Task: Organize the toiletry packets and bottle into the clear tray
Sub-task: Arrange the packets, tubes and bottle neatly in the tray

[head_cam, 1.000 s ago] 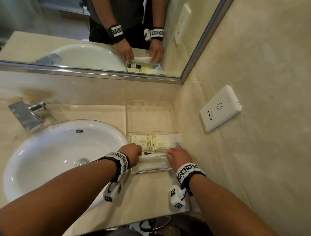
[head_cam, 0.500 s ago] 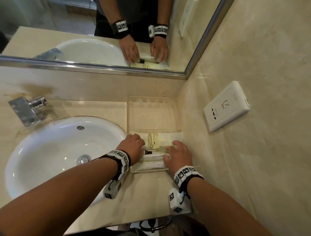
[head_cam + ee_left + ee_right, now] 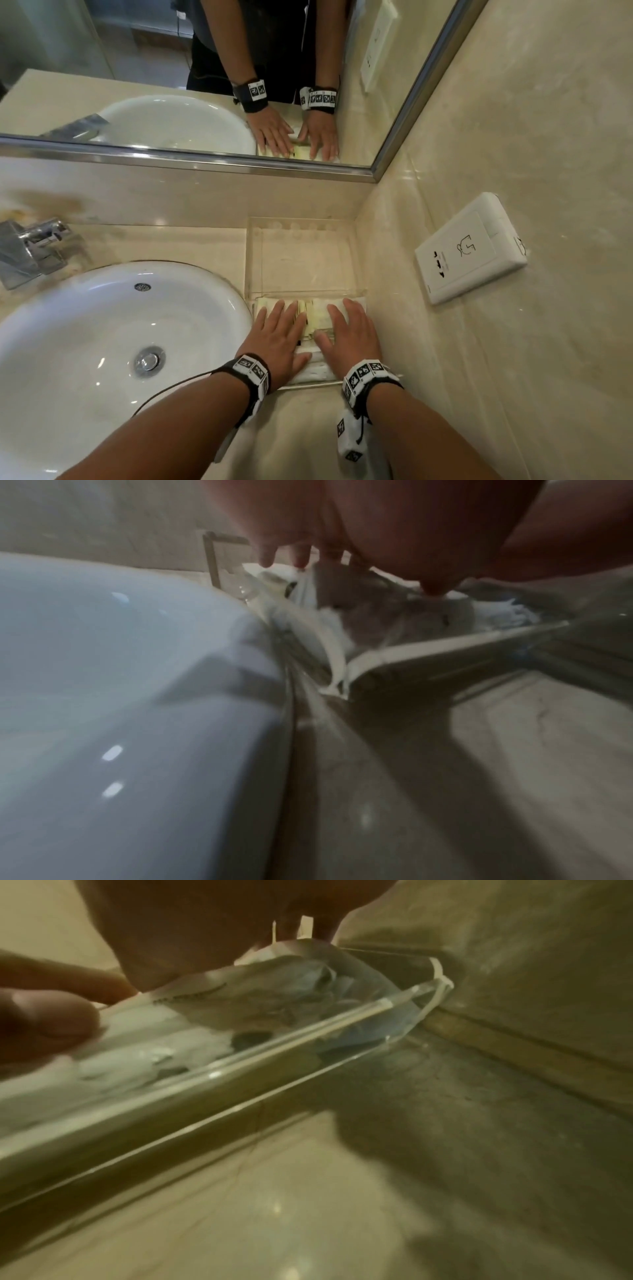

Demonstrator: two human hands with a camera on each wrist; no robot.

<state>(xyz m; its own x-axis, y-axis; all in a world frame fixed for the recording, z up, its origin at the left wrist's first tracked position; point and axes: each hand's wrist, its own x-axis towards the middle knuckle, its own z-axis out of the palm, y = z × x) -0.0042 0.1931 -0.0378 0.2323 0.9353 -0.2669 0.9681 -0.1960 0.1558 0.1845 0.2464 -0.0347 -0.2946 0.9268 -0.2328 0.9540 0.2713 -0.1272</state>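
Observation:
A clear tray [image 3: 310, 383] sits on the counter between the sink and the right wall. Several white and yellowish toiletry packets [image 3: 317, 318] lie inside it. My left hand [image 3: 278, 327] lies flat on the left half of the packets, fingers straight and spread. Beside it, my right hand [image 3: 347, 325] presses flat on the right half. A dark spot [image 3: 300, 342] between the hands may be the bottle's cap; the rest is hidden. The left wrist view shows the tray's near corner [image 3: 342, 669] and crumpled packets [image 3: 377, 615]. The right wrist view shows the tray's front wall [image 3: 240, 1069] and packets [image 3: 260, 999].
Behind the filled tray is an empty clear section [image 3: 301, 257]; I cannot tell if the two are joined. The white sink [image 3: 102, 342] and a chrome tap [image 3: 30, 250] are to the left. A wall socket plate [image 3: 469, 250] sits on the right wall, with a mirror [image 3: 205, 85] behind the counter.
Both hands went from curled grips on a packet at the tray's front to lying flat and spread on top of the packets, a little further back.

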